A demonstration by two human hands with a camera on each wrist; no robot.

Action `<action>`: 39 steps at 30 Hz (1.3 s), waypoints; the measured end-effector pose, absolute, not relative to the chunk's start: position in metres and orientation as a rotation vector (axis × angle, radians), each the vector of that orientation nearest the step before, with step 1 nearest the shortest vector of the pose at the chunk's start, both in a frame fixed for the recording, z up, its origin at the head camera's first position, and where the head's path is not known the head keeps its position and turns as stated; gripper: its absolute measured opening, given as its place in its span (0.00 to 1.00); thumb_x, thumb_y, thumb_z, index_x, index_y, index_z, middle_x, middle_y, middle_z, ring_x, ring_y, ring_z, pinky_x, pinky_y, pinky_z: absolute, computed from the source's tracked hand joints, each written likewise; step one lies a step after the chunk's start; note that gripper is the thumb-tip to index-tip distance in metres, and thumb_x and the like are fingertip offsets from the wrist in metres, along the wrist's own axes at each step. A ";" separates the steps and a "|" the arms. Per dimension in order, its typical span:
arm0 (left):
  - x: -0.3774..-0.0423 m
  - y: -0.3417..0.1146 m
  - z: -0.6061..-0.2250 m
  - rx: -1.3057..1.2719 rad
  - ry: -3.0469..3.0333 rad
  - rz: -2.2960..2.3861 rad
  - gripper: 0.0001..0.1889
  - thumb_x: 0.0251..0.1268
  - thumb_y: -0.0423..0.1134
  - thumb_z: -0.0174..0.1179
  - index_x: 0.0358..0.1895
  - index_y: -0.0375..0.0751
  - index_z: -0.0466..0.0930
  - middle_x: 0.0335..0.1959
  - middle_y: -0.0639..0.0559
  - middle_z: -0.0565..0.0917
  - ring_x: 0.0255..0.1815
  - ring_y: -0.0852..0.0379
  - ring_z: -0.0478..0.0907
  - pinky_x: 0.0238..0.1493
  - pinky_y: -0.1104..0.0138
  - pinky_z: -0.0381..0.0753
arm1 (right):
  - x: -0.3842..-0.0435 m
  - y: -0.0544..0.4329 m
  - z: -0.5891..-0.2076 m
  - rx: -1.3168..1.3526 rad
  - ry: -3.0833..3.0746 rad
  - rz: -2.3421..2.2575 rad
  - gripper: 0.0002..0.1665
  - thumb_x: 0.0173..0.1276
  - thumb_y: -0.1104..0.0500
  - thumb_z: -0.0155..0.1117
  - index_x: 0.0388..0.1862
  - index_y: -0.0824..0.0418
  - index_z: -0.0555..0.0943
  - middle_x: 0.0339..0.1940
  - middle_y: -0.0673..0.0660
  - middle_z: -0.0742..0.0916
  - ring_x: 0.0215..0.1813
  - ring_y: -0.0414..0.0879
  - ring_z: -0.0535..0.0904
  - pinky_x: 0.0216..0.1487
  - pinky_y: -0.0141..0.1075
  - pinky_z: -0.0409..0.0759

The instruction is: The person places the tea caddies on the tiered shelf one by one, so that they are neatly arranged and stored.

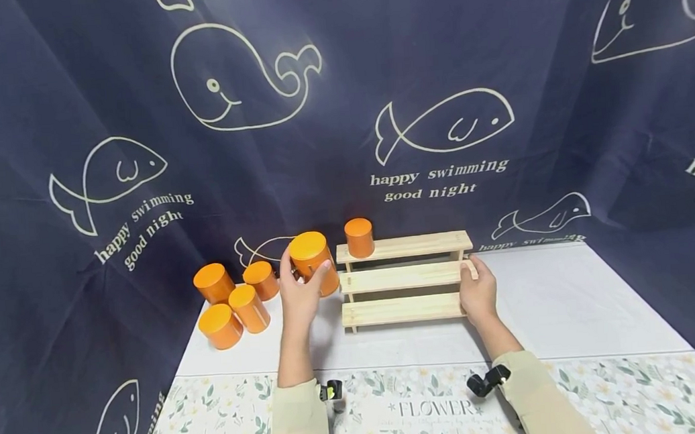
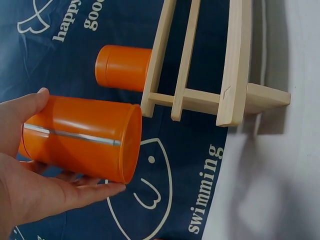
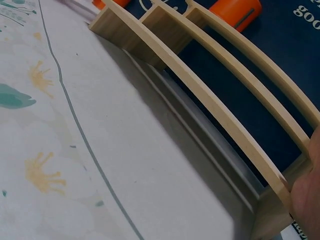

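My left hand (image 1: 301, 299) grips a large orange canister (image 2: 82, 135) round its side, thumb on one side and fingers on the other. The canister is held beside the left end of a three-step wooden rack (image 1: 406, 277). In the left wrist view a silvery strip runs along its wall. On the rack's top step, at the left end, stands a smaller orange canister (image 1: 359, 238). My right hand (image 1: 478, 290) holds the rack's right end; in the right wrist view only a blurred part of this hand (image 3: 306, 200) shows at the edge.
Several more orange canisters (image 1: 221, 327) stand grouped on the white table (image 1: 571, 295) at the left. A dark blue curtain (image 1: 331, 151) with fish and whale drawings hangs behind. A floral cloth strip (image 1: 421, 400) lies along the table's front.
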State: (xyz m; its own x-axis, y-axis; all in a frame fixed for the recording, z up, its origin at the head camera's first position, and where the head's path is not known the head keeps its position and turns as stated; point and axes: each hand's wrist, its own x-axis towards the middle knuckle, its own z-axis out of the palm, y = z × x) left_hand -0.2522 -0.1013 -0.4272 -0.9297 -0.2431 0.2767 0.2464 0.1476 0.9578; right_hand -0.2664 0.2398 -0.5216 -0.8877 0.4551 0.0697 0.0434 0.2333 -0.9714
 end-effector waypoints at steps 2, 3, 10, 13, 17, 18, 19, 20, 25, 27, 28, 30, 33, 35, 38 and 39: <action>-0.252 -0.099 -0.427 -0.013 -2.071 -1.845 0.47 0.60 0.51 0.79 0.81 0.54 0.63 0.74 0.48 0.74 0.72 0.45 0.73 0.76 0.43 0.72 | -0.266 0.240 -0.521 -0.457 -2.174 1.696 0.33 0.88 0.54 0.43 0.85 0.67 0.58 0.86 0.70 0.63 0.89 0.64 0.53 0.88 0.57 0.52; -0.252 -0.098 -0.427 -0.020 -2.072 -1.848 0.47 0.60 0.51 0.79 0.81 0.55 0.63 0.73 0.48 0.75 0.71 0.44 0.74 0.74 0.44 0.73 | -0.266 0.240 -0.521 -0.457 -2.175 1.695 0.33 0.88 0.54 0.43 0.85 0.67 0.58 0.86 0.70 0.63 0.89 0.64 0.53 0.88 0.57 0.53; -0.253 -0.090 -0.429 -0.078 -2.100 -1.834 0.44 0.61 0.49 0.78 0.79 0.55 0.65 0.69 0.47 0.79 0.67 0.45 0.78 0.71 0.49 0.77 | -0.267 0.239 -0.522 -0.454 -2.173 1.696 0.33 0.88 0.55 0.42 0.84 0.67 0.58 0.85 0.70 0.63 0.88 0.64 0.54 0.88 0.56 0.54; -0.251 -0.089 -0.429 -0.074 -2.132 -1.819 0.44 0.60 0.49 0.79 0.79 0.53 0.66 0.70 0.48 0.79 0.71 0.46 0.77 0.77 0.46 0.73 | -0.267 0.238 -0.524 -0.451 -2.166 1.701 0.33 0.87 0.56 0.43 0.84 0.68 0.59 0.85 0.70 0.64 0.88 0.64 0.54 0.88 0.57 0.54; -0.247 -0.086 -0.429 -0.055 -2.200 -1.758 0.45 0.59 0.51 0.79 0.78 0.50 0.67 0.69 0.47 0.80 0.71 0.47 0.75 0.75 0.46 0.72 | -0.267 0.238 -0.525 -0.459 -2.167 1.695 0.32 0.87 0.56 0.43 0.84 0.68 0.59 0.85 0.70 0.65 0.88 0.64 0.55 0.88 0.57 0.54; -0.247 -0.085 -0.428 -0.056 -2.213 -1.743 0.45 0.59 0.52 0.79 0.78 0.50 0.67 0.67 0.47 0.81 0.69 0.48 0.76 0.72 0.47 0.73 | -0.266 0.239 -0.525 -0.462 -2.168 1.693 0.32 0.87 0.56 0.43 0.84 0.67 0.59 0.85 0.70 0.65 0.88 0.64 0.54 0.88 0.56 0.54; -0.247 -0.084 -0.427 -0.056 -2.224 -1.736 0.45 0.58 0.52 0.79 0.78 0.51 0.68 0.66 0.47 0.82 0.67 0.49 0.76 0.68 0.49 0.75 | -0.266 0.239 -0.524 -0.464 -2.168 1.690 0.32 0.87 0.56 0.43 0.84 0.67 0.59 0.85 0.70 0.64 0.88 0.64 0.54 0.88 0.57 0.54; -0.246 -0.083 -0.426 -0.065 -2.227 -1.734 0.45 0.58 0.52 0.80 0.77 0.51 0.68 0.64 0.47 0.82 0.64 0.49 0.76 0.65 0.49 0.76 | -0.266 0.239 -0.524 -0.468 -2.167 1.686 0.32 0.87 0.56 0.43 0.84 0.67 0.60 0.85 0.70 0.64 0.88 0.64 0.55 0.88 0.56 0.55; -0.246 -0.076 -0.421 -0.118 -2.211 -1.745 0.44 0.58 0.50 0.80 0.76 0.51 0.69 0.61 0.47 0.83 0.59 0.50 0.78 0.62 0.47 0.80 | -0.265 0.239 -0.522 -0.472 -2.163 1.689 0.32 0.88 0.55 0.43 0.84 0.67 0.60 0.85 0.70 0.65 0.88 0.64 0.56 0.87 0.56 0.56; -0.245 -0.073 -0.421 -0.132 -2.214 -1.750 0.43 0.58 0.50 0.80 0.76 0.51 0.69 0.62 0.47 0.83 0.60 0.50 0.78 0.63 0.46 0.80 | -0.265 0.238 -0.521 -0.470 -2.164 1.687 0.32 0.88 0.55 0.42 0.84 0.67 0.59 0.85 0.70 0.65 0.87 0.65 0.56 0.87 0.56 0.57; -0.245 -0.072 -0.420 -0.141 -2.218 -1.751 0.43 0.58 0.51 0.80 0.76 0.51 0.69 0.62 0.48 0.83 0.61 0.50 0.78 0.64 0.46 0.81 | -0.266 0.238 -0.521 -0.470 -2.164 1.684 0.32 0.88 0.55 0.42 0.84 0.67 0.59 0.85 0.70 0.65 0.87 0.65 0.56 0.87 0.56 0.56; -0.244 -0.069 -0.419 -0.158 -2.227 -1.756 0.44 0.58 0.51 0.80 0.76 0.51 0.68 0.63 0.49 0.83 0.63 0.51 0.79 0.64 0.48 0.81 | -0.266 0.238 -0.521 -0.470 -2.165 1.678 0.32 0.88 0.55 0.42 0.84 0.67 0.59 0.85 0.70 0.65 0.87 0.65 0.56 0.87 0.56 0.56; -0.242 -0.066 -0.419 -0.188 -2.229 -1.767 0.44 0.58 0.50 0.80 0.77 0.49 0.68 0.65 0.48 0.83 0.66 0.49 0.80 0.65 0.48 0.82 | -0.265 0.237 -0.521 -0.468 -2.170 1.676 0.32 0.88 0.55 0.42 0.84 0.67 0.59 0.85 0.70 0.65 0.87 0.65 0.57 0.87 0.57 0.57; -0.242 -0.063 -0.418 -0.209 -2.231 -1.768 0.44 0.58 0.48 0.80 0.77 0.48 0.68 0.66 0.47 0.83 0.67 0.49 0.81 0.66 0.47 0.83 | -0.265 0.237 -0.521 -0.470 -2.173 1.673 0.32 0.88 0.55 0.42 0.84 0.67 0.59 0.84 0.70 0.65 0.87 0.65 0.57 0.87 0.57 0.57; -0.242 -0.058 -0.418 -0.233 -2.246 -1.755 0.44 0.58 0.49 0.80 0.76 0.48 0.69 0.66 0.47 0.83 0.67 0.49 0.81 0.66 0.48 0.83 | -0.265 0.237 -0.521 -0.476 -2.175 1.669 0.32 0.88 0.55 0.42 0.84 0.67 0.59 0.84 0.70 0.65 0.87 0.65 0.56 0.87 0.57 0.56; -0.243 -0.056 -0.418 -0.243 -2.246 -1.752 0.44 0.58 0.50 0.80 0.76 0.48 0.69 0.66 0.47 0.83 0.66 0.49 0.82 0.66 0.48 0.84 | -0.265 0.237 -0.520 -0.475 -2.176 1.668 0.32 0.88 0.55 0.41 0.84 0.67 0.59 0.84 0.70 0.65 0.87 0.65 0.56 0.87 0.57 0.56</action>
State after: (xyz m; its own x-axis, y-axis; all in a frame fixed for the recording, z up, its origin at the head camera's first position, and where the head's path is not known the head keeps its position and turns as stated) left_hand -0.2427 -0.0564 -0.4181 -0.9460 -0.0400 0.3216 0.3022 0.2498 0.9199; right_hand -0.2653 0.2367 -0.5205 -0.8798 0.4692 0.0766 0.0480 0.2479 -0.9676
